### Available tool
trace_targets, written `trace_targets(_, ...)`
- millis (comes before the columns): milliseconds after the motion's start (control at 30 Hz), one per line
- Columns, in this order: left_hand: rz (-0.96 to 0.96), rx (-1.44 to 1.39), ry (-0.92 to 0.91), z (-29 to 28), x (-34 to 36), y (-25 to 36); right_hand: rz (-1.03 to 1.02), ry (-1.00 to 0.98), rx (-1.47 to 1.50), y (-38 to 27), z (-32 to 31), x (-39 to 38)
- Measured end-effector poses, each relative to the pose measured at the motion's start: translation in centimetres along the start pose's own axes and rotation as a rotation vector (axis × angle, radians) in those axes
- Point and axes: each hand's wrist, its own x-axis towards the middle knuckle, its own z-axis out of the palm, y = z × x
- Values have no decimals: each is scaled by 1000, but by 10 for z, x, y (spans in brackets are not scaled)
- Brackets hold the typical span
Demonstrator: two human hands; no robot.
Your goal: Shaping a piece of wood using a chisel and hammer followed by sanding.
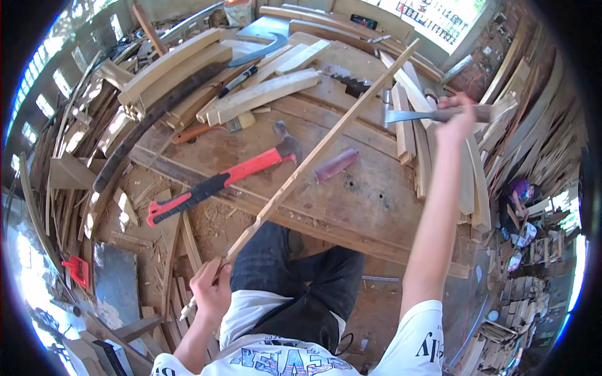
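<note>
1. Nearer the person than the red-black hammer (222,180), the left hand (211,289) grasps the wooden strip (323,148) by its near end.
2. The strip slants away rightward past the hammer's head.
3. Right of the hammer, bare counter (401,213) surrounds a purplish block (337,166).
4. Farthest right of the hammer, the right hand (456,116) grips a bladed tool (411,116).

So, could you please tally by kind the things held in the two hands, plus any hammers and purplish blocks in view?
Wooden strip, in the left hand: 1
Bladed tool, in the right hand: 1
Hammer: 1
Purplish block: 1
Total: 4
</note>
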Motion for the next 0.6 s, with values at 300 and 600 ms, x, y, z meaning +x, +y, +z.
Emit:
trace_targets(300, 198, 153, -164, 30, 16, 45, -195, -682, -135, -117, -19, -126)
trace_targets(600, 270, 154, -452, 57, 18, 73, -79, -984, -133, -72, -14, -205)
